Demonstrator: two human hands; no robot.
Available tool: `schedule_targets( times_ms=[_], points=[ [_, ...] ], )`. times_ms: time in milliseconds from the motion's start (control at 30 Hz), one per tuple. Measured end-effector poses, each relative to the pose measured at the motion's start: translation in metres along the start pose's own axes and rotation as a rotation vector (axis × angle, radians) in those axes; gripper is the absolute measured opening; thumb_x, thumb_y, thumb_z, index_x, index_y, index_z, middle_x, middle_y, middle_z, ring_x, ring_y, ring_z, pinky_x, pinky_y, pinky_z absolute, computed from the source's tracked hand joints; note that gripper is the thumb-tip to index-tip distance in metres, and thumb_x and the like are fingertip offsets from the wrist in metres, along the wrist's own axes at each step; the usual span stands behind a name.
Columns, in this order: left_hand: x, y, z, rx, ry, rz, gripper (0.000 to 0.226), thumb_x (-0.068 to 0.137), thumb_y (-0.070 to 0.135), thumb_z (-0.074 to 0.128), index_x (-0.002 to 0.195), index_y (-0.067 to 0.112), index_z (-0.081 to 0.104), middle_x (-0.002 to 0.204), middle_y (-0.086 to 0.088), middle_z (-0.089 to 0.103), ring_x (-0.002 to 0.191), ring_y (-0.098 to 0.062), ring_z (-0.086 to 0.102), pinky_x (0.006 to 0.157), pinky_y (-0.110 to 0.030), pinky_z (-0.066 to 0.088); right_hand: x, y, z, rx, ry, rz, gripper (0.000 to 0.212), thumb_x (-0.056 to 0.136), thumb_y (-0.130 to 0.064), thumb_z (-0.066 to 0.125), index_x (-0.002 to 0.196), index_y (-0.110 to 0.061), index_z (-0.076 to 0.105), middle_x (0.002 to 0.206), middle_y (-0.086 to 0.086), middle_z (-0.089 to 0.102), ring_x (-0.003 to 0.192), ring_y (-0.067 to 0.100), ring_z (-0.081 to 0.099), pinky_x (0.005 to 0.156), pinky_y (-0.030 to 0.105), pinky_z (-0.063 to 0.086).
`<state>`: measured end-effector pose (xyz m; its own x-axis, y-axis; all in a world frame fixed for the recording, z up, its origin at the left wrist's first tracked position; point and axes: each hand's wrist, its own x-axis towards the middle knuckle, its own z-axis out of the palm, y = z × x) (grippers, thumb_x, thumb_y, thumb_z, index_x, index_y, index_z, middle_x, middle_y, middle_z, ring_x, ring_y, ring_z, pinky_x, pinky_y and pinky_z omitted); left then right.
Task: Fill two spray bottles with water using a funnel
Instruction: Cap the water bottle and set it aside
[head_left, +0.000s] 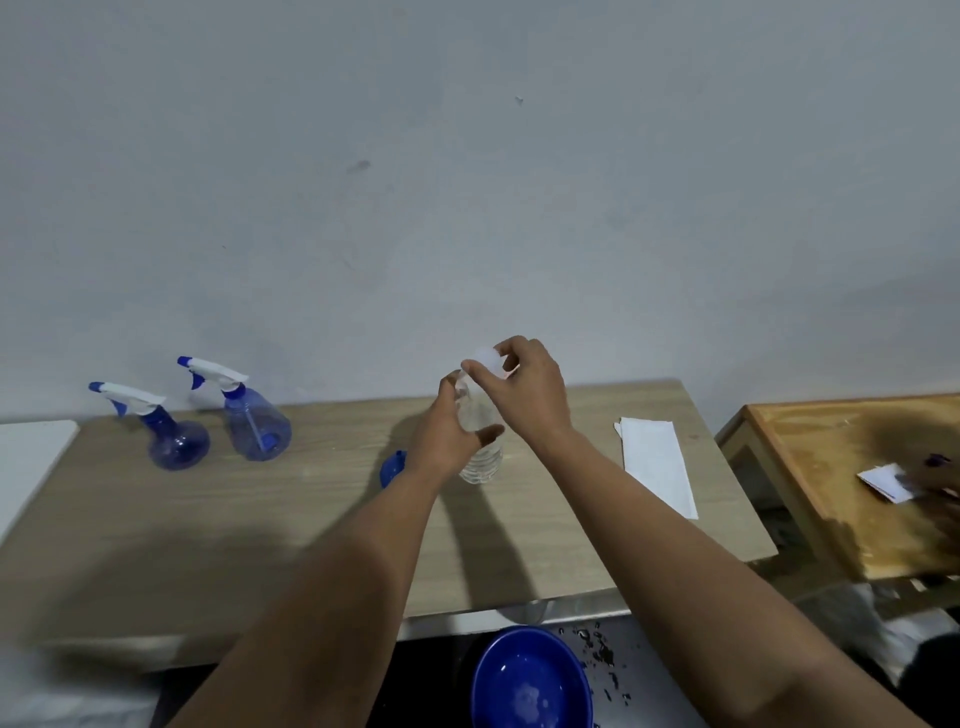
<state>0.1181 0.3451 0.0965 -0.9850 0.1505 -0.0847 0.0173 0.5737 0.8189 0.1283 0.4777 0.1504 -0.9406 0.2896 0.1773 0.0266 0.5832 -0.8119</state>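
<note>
A clear plastic water bottle (480, 460) stands upright on the light wooden table (260, 519). My left hand (449, 434) is wrapped around its body. My right hand (524, 384) pinches the white cap (488, 358) at the bottle's top. Two blue translucent spray bottles with white-and-blue trigger heads stand at the back left: one (174, 441) further left, the other (257, 423) beside it. A blue funnel (390, 467) lies on the table, partly hidden behind my left wrist.
A folded white paper towel (660, 462) lies right of the bottle. A blue bowl (530, 680) sits below the table's front edge, with water drops near it. A second wooden table (831, 467) at the right holds a small white card. A white wall runs behind.
</note>
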Motion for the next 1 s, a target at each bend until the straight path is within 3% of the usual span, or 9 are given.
schedule_targets(
  times_ms=[67,133,200,267,333,433,600,867,1000],
  points=[
    [-0.005,-0.012,-0.004,0.060,-0.022,0.019,0.120,0.062,0.054,0.087,0.153,0.038,0.010,0.151,0.002,0.043,0.133,-0.021,0.048,0.099,-0.035,0.046,-0.015,0.017,0.009,0.026,0.004,0.045,0.065,0.078,-0.067,0.079,0.128,-0.029,0.061,0.118,-0.006,0.056,0.104,0.010,0.062,0.087,0.032,0.053],
    [-0.012,-0.037,-0.008,0.124,0.057,-0.005,0.128,0.061,0.053,0.088,0.157,0.031,0.007,0.156,-0.003,0.033,0.141,-0.023,0.036,0.107,-0.036,0.039,-0.028,0.040,0.020,0.078,-0.012,0.123,0.086,0.072,-0.070,0.082,0.143,-0.032,0.051,0.130,-0.004,0.053,0.117,0.012,0.060,0.097,0.034,0.054],
    [-0.020,-0.074,-0.014,0.167,0.169,-0.108,0.119,0.062,0.054,0.087,0.155,0.023,0.021,0.154,-0.005,0.035,0.141,-0.025,0.034,0.111,-0.038,0.034,-0.038,0.065,0.034,0.093,-0.076,0.234,0.105,0.066,-0.068,0.087,0.154,-0.032,0.041,0.139,0.000,0.052,0.125,0.016,0.057,0.104,0.039,0.053],
    [-0.025,-0.118,-0.014,0.259,0.243,-0.198,0.101,0.059,0.061,0.084,0.142,0.021,0.043,0.140,-0.007,0.050,0.130,-0.028,0.045,0.107,-0.042,0.040,-0.048,0.089,0.051,0.084,-0.140,0.322,0.119,0.062,-0.064,0.093,0.159,-0.031,0.033,0.146,0.004,0.051,0.131,0.020,0.056,0.108,0.044,0.052],
    [-0.029,-0.156,-0.007,0.355,0.246,-0.233,0.088,0.056,0.065,0.081,0.128,0.024,0.053,0.125,-0.006,0.059,0.119,-0.028,0.051,0.099,-0.045,0.046,-0.057,0.106,0.070,0.104,-0.173,0.360,0.126,0.058,-0.063,0.093,0.161,-0.030,0.029,0.151,0.007,0.050,0.136,0.022,0.054,0.111,0.045,0.050],
    [-0.019,-0.182,0.005,0.445,0.229,-0.227,0.082,0.059,0.064,0.079,0.129,0.030,0.052,0.123,-0.001,0.056,0.114,-0.026,0.052,0.095,-0.042,0.047,-0.059,0.118,0.097,0.147,-0.147,0.375,0.116,0.059,-0.062,0.091,0.156,-0.032,0.035,0.145,0.002,0.056,0.131,0.020,0.059,0.106,0.042,0.053],
    [0.015,-0.187,0.016,0.636,0.218,-0.120,0.074,0.074,0.059,0.071,0.138,0.032,0.047,0.127,0.002,0.055,0.112,-0.027,0.053,0.089,-0.045,0.047,-0.038,0.127,0.128,0.176,-0.084,0.342,0.087,0.075,-0.039,0.090,0.148,-0.031,0.044,0.137,-0.001,0.053,0.121,0.020,0.064,0.097,0.035,0.054],
    [0.077,-0.196,0.008,0.638,0.247,-0.124,0.069,0.080,0.056,0.068,0.139,0.030,0.045,0.127,-0.002,0.055,0.114,-0.031,0.051,0.090,-0.048,0.046,0.013,0.117,0.154,0.144,-0.132,0.292,0.084,0.079,-0.035,0.089,0.149,-0.027,0.043,0.137,0.001,0.055,0.115,0.014,0.059,0.093,0.033,0.050],
    [0.100,-0.199,0.003,0.632,0.258,-0.129,0.068,0.078,0.054,0.070,0.137,0.028,0.047,0.125,-0.005,0.056,0.111,-0.033,0.053,0.089,-0.048,0.046,0.035,0.111,0.163,0.124,-0.150,0.286,0.084,0.078,-0.036,0.088,0.148,-0.025,0.043,0.137,0.004,0.058,0.118,0.022,0.064,0.092,0.038,0.054]
  ],
)
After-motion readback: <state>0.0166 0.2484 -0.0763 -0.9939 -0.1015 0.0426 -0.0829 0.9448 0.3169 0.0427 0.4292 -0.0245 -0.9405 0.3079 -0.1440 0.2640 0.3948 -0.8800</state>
